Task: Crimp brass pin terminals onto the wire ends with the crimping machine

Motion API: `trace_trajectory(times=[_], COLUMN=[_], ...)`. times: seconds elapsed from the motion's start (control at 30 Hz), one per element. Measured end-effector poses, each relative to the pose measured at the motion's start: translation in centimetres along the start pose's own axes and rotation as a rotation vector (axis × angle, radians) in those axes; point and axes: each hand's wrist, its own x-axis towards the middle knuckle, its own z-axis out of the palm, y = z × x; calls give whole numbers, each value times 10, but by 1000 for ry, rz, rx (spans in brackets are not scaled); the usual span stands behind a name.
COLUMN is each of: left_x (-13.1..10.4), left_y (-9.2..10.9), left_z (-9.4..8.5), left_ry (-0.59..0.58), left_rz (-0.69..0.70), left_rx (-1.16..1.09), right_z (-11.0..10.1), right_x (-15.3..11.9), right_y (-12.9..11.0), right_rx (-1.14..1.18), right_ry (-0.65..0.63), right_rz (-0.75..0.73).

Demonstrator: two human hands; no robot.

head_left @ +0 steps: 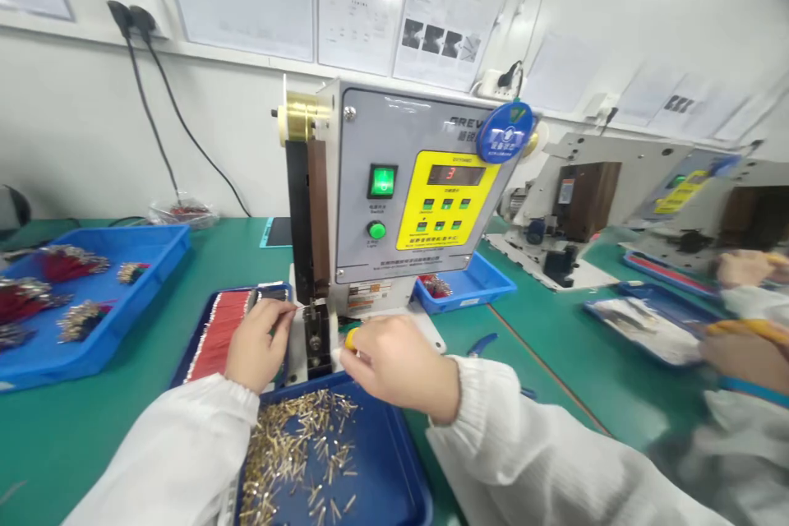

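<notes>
My left hand [262, 345] is closed in a pinch at the left side of the crimping head [316, 341] of a grey bench machine [394, 123]. What its fingertips hold is too small to make out. Over at the head's right side, my right hand [400, 362] is curled closed, with a small yellow piece [351, 339] at its fingertips; its kind is unclear. Below both hands lies a dark blue tray [400, 460] with many loose brass-coloured metal pins [289, 436]. Red wires [223, 325] with pale tips lie in rows in another tray, partly behind my left hand.
A large blue bin [117, 329] at left holds bundles of wires. Behind the machine sits a smaller blue bin [477, 283]. Blue-handled pliers [482, 343] lie on the green table [542, 337]. At right, a co-worker's hands [745, 353] are near another tray [653, 329] and machine [555, 205].
</notes>
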Motion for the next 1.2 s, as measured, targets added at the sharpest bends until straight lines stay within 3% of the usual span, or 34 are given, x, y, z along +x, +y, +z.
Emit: trace_trajectory(times=[0.13,0.27,0.47,0.63,0.8,0.93,1.07,1.13,1.2], left_x=[0,0,1,1,0,-1,-1,-1,-1], left_y=[1,2,12,17,18,20,21,20,19], left_z=[-1,-1,-6,-8,-8,-8,-7,-6,-6], left_ry=[-14,-6,56,107,176,205,195,184,167], left_rz=[9,-3,-1,-15,103,181,194,189,183], left_rx=[-25,-30,-67,-29,1,17,29,36,44], right_z=[57,82,77,80,86,74,54,52,56], right_x=[14,8,8,8,16,38,57,60,60], right_y=[-1,6,12,11,11,24,35,35,33], right_rx=[88,241,541,639,1126,1475,1660,1626,1544], right_ry=[112,175,185,190,192,-15,-325,-333,-237], right_rz=[-148,-153,88,160,412,720,739,708,687])
